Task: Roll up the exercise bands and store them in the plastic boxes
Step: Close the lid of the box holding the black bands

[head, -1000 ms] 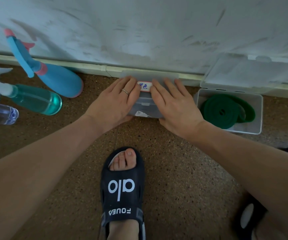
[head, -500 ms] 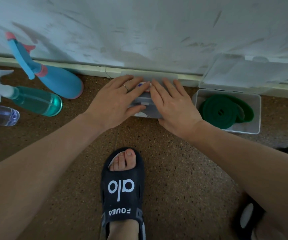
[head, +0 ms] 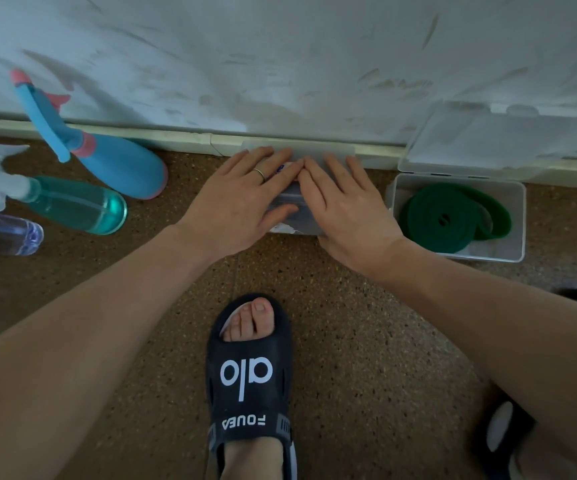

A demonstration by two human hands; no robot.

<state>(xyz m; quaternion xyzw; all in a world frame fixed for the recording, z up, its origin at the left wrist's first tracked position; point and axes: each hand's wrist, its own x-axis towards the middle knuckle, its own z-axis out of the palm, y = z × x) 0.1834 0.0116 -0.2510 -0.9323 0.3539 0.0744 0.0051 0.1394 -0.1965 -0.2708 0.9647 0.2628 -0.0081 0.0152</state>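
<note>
In the head view, the left hand (head: 242,202) and the right hand (head: 344,209) are lying flat with straight fingers on the closed plastic box (head: 295,216), gripping nothing — fingertips meeting near its far edge, at the baseboard (head: 190,138). Right of this box, the open box (head: 519,220) is holding the rolled green band (head: 442,220). Left of it, spray bottles (head: 113,168) are lying — bare floor (head: 366,341) nearer.

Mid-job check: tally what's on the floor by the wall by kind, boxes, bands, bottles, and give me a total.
Plastic boxes: 2, the closed box under the left hand and right hand, and the open box
Exercise bands in view: 1, the green band
Spray bottles: 3, blue bottle, teal bottle, clear bottle
Total: 6
</note>
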